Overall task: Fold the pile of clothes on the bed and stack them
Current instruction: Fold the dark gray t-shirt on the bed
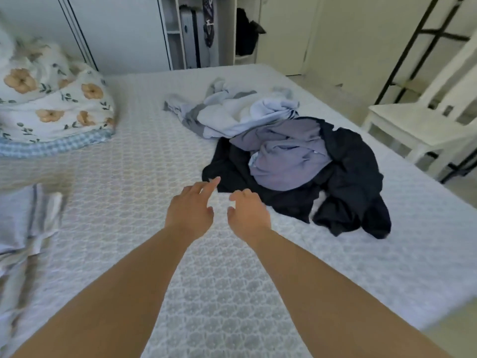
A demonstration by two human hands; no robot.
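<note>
Left hand (189, 211), right hand (247, 213) empty, near dark garment (343, 182)

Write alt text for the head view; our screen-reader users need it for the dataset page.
Two bare hands, left hand and right hand, reach empty across a white bed toward a dark garment in an unfolded pile with a lilac garment and a pale blue one. Striped folded cloth lies far left.

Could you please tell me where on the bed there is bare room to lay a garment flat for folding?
The patterned white mattress is bare between the floral pillow, the striped pale cloth and the dark navy garment. The near strip beneath both forearms is bare too. The far right is crowded by the heap, including the light blue garment.
</note>
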